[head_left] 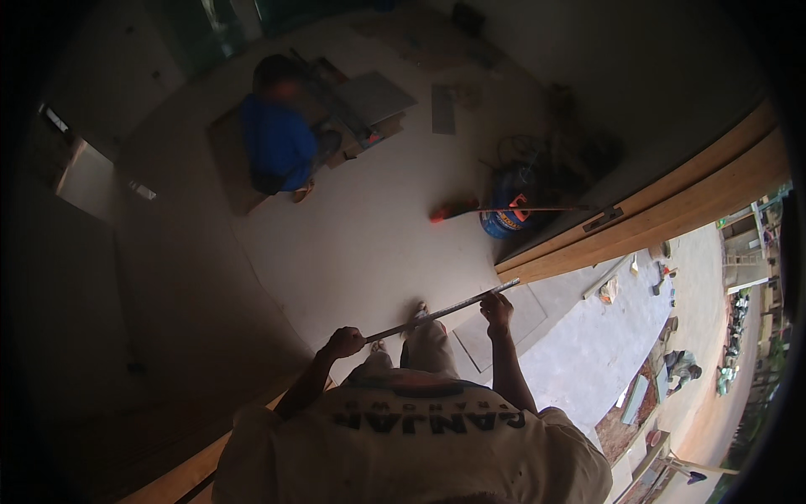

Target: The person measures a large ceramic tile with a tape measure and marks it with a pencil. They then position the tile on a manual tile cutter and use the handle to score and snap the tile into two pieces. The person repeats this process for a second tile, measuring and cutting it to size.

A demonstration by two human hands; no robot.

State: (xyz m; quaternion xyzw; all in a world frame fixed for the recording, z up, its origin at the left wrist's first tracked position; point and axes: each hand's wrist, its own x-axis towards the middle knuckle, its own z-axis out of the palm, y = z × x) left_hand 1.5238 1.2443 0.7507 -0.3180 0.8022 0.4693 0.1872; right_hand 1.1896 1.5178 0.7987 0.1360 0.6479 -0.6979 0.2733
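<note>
A long, thin grey metal bar [432,316] is held across in front of my legs, its right end higher in the picture than its left. My left hand [345,343] is closed around the left end. Near the other end, my right hand [497,309] grips the bar, and a short piece sticks out past my fingers toward the wooden door frame [646,216]. Below the bar are my legs and one shoe [421,309] on the pale floor. Beside my right forearm, a large square tile [502,328] lies at the doorway.
A person in blue [280,141] crouches at the far left by what looks like a tile cutter [348,111] and a grey tile [376,94]. A blue bucket [505,220] stands by the right wall, with a long red-ended tool [470,210] before it. Outside, another person [680,365] bends down.
</note>
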